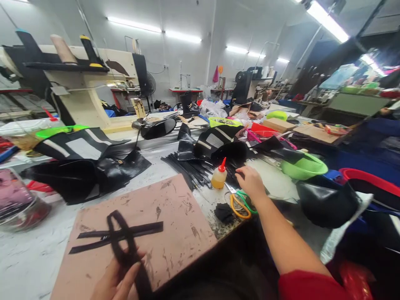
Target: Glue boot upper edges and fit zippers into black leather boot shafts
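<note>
Held in my left hand (120, 277) is a bent black strip (120, 221), pinched between thumb and fingers, its loop standing above a pinkish board (175, 216). Two more black strips (146, 228) lie crossing on the board behind it. My right hand (251, 181) reaches out over the table, fingers slightly curled and apart, with nothing visible in them. Just left of it stands a small squeeze bottle (218, 178) with a red tip and yellowish liquid. Scissors (240, 207) with orange and green handles lie below the right hand, beside a black scrap (223, 213).
A bundle of thin black strips (187, 171) lies behind the board. Black leather-like pieces (93, 175) are piled at left and centre. A green basket (304, 166) stands at right, a clear container (21, 204) at left. Behind rises a sewing machine (78, 91).
</note>
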{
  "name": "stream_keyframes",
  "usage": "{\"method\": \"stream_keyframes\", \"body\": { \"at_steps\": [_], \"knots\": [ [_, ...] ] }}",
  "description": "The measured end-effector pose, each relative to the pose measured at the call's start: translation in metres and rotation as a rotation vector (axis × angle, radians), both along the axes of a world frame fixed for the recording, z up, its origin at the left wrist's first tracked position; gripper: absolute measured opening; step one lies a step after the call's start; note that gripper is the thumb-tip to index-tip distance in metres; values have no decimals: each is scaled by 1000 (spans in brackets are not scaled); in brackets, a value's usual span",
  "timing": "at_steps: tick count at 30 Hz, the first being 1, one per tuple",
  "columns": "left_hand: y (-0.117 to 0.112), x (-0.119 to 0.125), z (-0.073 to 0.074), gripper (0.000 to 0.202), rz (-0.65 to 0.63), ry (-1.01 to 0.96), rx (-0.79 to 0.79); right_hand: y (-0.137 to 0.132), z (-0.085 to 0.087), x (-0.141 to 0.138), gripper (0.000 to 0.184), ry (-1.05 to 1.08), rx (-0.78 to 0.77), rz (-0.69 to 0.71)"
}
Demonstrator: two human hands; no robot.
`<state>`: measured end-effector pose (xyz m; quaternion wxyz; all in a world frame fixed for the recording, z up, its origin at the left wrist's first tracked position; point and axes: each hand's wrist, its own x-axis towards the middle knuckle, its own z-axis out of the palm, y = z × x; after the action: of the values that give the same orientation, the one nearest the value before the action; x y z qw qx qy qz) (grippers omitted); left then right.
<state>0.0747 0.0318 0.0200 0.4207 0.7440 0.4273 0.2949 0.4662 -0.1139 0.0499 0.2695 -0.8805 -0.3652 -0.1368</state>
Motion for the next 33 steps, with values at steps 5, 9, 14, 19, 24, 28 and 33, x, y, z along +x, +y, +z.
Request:
{"method": "stream_keyframes", "body": {
  "at_steps": [5, 9, 14, 19, 24, 28, 33],
  "knots": [
    [-27, 43, 15, 43, -50, -250, -269, 26, -10, -143, 18, 818, 177, 766],
    [-40, 50, 19, 37, 8, -446, -403, 44, -18, -230, 36, 1420, 331, 915],
    [-51, 28, 22, 34, 92, -564, -655, 49, -20, -254, 36, 1487, 181, 835],
    [-43, 11, 18, 31, 276, -666, -913, 39, -20, -260, 30, 1413, 82, 816],
    [-38, 2, 14, 25, 388, -678, -901, 30, -29, -262, 31, 1405, -85, 809],
    [-44, 1, 9, 29, 358, -682, -870, 31, -35, -258, 35, 1428, -151, 853],
    [-47, 3, 4, 35, 378, -678, -836, 34, -39, -256, 36, 1468, -137, 908]
  ]
}}
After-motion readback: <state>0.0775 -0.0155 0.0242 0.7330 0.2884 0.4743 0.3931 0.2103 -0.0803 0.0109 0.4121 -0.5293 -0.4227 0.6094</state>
